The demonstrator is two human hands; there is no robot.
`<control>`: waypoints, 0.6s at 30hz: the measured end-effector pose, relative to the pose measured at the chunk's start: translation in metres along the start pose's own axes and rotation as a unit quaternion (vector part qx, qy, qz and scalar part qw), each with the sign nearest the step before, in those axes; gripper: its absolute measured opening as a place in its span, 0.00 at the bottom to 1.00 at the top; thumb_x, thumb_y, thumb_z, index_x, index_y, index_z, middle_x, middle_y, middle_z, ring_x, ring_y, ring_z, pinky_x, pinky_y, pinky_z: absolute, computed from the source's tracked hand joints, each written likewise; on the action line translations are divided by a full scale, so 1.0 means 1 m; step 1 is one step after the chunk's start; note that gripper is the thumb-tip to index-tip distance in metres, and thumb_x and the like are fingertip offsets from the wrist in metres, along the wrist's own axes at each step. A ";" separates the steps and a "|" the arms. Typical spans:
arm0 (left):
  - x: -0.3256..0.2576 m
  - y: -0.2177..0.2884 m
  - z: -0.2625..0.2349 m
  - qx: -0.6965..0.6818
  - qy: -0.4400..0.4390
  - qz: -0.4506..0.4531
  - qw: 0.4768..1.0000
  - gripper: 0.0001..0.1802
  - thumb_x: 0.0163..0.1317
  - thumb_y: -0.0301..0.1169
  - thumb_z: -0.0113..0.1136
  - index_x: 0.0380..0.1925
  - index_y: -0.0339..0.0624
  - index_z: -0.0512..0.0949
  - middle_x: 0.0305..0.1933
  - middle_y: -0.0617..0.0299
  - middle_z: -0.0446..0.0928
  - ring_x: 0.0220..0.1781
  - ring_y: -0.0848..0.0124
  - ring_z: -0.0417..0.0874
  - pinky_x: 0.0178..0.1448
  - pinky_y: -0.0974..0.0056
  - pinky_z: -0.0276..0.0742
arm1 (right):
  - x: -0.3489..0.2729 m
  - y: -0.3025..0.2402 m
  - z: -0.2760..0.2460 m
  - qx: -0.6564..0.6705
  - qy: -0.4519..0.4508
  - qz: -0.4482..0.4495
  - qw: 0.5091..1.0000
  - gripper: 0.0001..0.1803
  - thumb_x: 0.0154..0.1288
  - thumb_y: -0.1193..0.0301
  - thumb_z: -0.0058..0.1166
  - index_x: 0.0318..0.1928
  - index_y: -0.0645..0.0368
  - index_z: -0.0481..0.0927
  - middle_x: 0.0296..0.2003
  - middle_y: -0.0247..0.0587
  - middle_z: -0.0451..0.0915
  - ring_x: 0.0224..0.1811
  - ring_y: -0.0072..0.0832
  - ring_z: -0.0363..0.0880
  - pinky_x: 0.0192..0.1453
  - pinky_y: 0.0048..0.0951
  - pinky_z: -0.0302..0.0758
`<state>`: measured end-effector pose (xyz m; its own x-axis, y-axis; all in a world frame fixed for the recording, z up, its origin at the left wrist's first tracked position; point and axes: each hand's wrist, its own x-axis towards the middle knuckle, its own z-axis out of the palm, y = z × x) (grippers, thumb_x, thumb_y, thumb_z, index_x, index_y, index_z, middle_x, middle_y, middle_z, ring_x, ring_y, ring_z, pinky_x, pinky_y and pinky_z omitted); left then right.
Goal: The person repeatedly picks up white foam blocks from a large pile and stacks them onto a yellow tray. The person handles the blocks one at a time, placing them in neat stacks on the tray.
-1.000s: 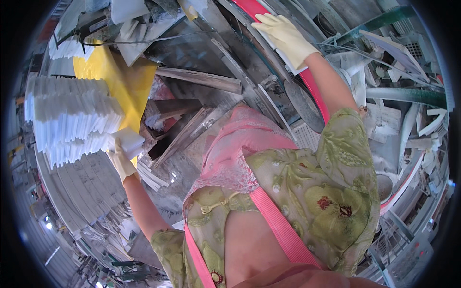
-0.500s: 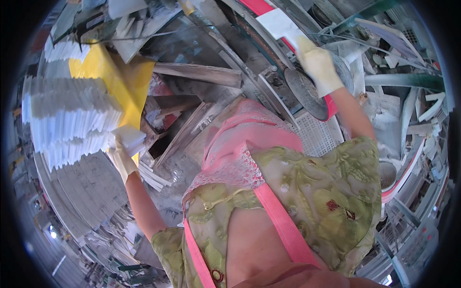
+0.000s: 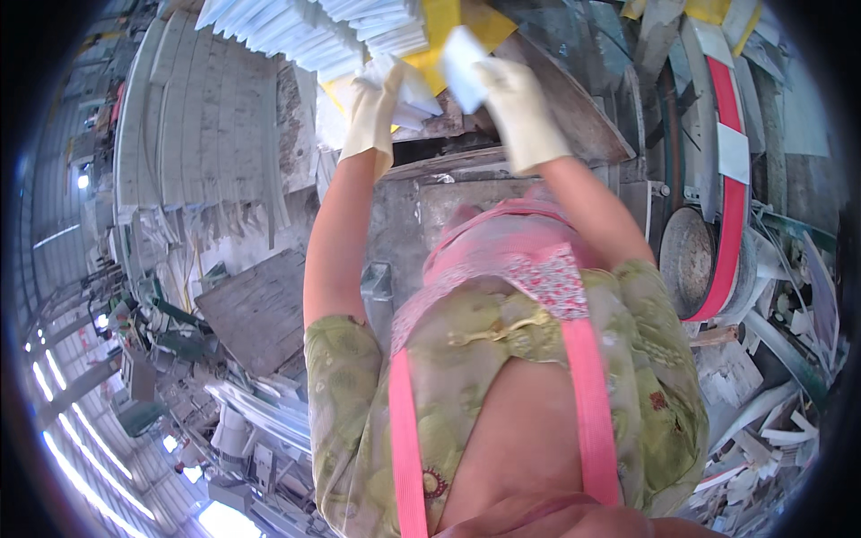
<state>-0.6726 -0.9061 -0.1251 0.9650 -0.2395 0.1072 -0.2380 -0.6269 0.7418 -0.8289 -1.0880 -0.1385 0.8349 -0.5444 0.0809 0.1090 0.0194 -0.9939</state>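
My left hand [image 3: 375, 106], in a pale cream glove, is closed on a few white tiles [image 3: 414, 97] at the near end of the stack. The stack of white tiles [image 3: 291, 34] stands on edge in rows at the top left, beside a yellow sheet [image 3: 439, 25]. To the right of it my right hand [image 3: 518, 100], also gloved, grips one white tile [image 3: 464, 72] by its edge, slightly blurred. That tile is held up at a tilt over the yellow sheet, apart from the others.
At the right a red belt [image 3: 725, 242] runs over a round wheel [image 3: 689, 255], with a white tile [image 3: 733, 154] lying on it. Wooden boards [image 3: 574, 99] stand in front of me. Stacked grey slabs [image 3: 193, 117] are at the left, broken offcuts [image 3: 762, 466] at the lower right.
My view has turned left toward the stack. My right hand has left the belt, where a white tile now lies, and come beside my left hand with a tile in it.
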 end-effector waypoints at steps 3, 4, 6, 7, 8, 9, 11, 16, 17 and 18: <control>0.010 -0.005 -0.008 0.155 -0.099 0.075 0.980 0.31 0.67 0.39 0.62 0.67 0.38 0.72 0.59 0.44 0.80 0.62 0.58 0.80 0.68 0.58 0.71 | 0.003 0.012 0.061 0.162 -0.053 0.098 0.981 0.20 0.76 0.59 0.54 0.56 0.62 0.83 0.40 0.41 0.87 0.41 0.28 0.87 0.41 0.34 0.82; 0.009 -0.003 -0.015 0.144 -0.161 0.074 0.974 0.28 0.68 0.36 0.60 0.66 0.40 0.74 0.57 0.45 0.81 0.59 0.59 0.81 0.65 0.58 0.73 | 0.011 0.015 0.072 -0.038 -0.018 -0.060 0.997 0.25 0.76 0.51 0.50 0.59 0.57 0.81 0.44 0.48 0.87 0.47 0.39 0.88 0.47 0.41 0.82; 0.005 0.013 -0.016 0.125 -0.177 0.100 0.971 0.23 0.69 0.30 0.56 0.64 0.43 0.77 0.52 0.46 0.84 0.53 0.61 0.84 0.59 0.57 0.77 | 0.012 0.022 0.082 -0.042 -0.034 -0.036 0.998 0.32 0.75 0.46 0.49 0.65 0.58 0.77 0.58 0.56 0.81 0.60 0.45 0.81 0.64 0.41 0.75; -0.004 0.023 -0.013 0.126 -0.157 0.126 0.971 0.24 0.68 0.33 0.60 0.64 0.42 0.77 0.54 0.49 0.82 0.55 0.63 0.83 0.60 0.58 0.77 | 0.010 0.023 0.081 -0.147 -0.085 -0.020 0.985 0.34 0.75 0.48 0.52 0.68 0.62 0.74 0.64 0.57 0.77 0.66 0.42 0.78 0.70 0.38 0.71; -0.015 0.036 -0.012 0.061 -0.141 0.134 0.979 0.26 0.67 0.36 0.64 0.64 0.40 0.76 0.56 0.52 0.81 0.57 0.64 0.81 0.62 0.59 0.76 | 0.010 0.025 0.061 -0.153 -0.111 -0.039 0.981 0.34 0.74 0.47 0.52 0.68 0.61 0.75 0.64 0.57 0.77 0.66 0.44 0.77 0.70 0.39 0.71; -0.027 0.049 -0.007 -0.133 -0.150 0.028 0.979 0.31 0.65 0.40 0.69 0.64 0.38 0.73 0.61 0.54 0.77 0.61 0.64 0.79 0.66 0.60 0.74 | 0.006 0.023 0.040 -0.164 -0.150 -0.058 0.973 0.34 0.74 0.47 0.52 0.67 0.61 0.75 0.64 0.57 0.77 0.66 0.46 0.77 0.71 0.40 0.70; -0.043 0.070 0.002 -0.148 -0.088 -0.081 0.982 0.41 0.64 0.42 0.69 0.71 0.35 0.63 0.68 0.51 0.71 0.66 0.61 0.76 0.70 0.58 0.71 | -0.001 0.012 -0.019 -0.179 -0.193 -0.090 0.960 0.32 0.73 0.48 0.54 0.65 0.58 0.78 0.61 0.57 0.80 0.65 0.47 0.78 0.70 0.41 0.71; -0.059 0.093 0.003 -0.149 -0.081 -0.121 0.978 0.46 0.65 0.45 0.67 0.74 0.35 0.56 0.72 0.50 0.67 0.70 0.60 0.73 0.75 0.57 0.66 | -0.080 -0.021 -0.266 -0.187 0.172 -0.032 0.967 0.23 0.73 0.62 0.51 0.61 0.63 0.81 0.56 0.47 0.86 0.57 0.31 0.84 0.62 0.31 0.76; -0.058 0.093 0.002 -0.153 -0.082 -0.125 0.977 0.49 0.65 0.44 0.67 0.78 0.39 0.52 0.75 0.52 0.64 0.71 0.62 0.71 0.77 0.57 0.63 | -0.101 -0.025 -0.305 -0.306 0.261 0.038 0.915 0.23 0.74 0.63 0.48 0.62 0.63 0.81 0.58 0.48 0.84 0.58 0.34 0.83 0.63 0.33 0.76; -0.058 0.092 0.006 -0.109 -0.044 -0.117 0.986 0.40 0.67 0.45 0.66 0.68 0.31 0.63 0.67 0.47 0.70 0.66 0.59 0.76 0.71 0.56 0.72 | -0.122 -0.029 -0.339 -0.407 0.295 0.009 0.864 0.22 0.75 0.63 0.48 0.63 0.60 0.80 0.60 0.49 0.83 0.60 0.40 0.83 0.64 0.36 0.76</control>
<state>-0.7509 -0.9544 -0.0665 0.9750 -0.1762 -0.1351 0.0292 -0.5014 0.8647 -1.1166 -1.3066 -0.1453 0.3861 -0.8875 0.2514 -0.5176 -0.4341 -0.7373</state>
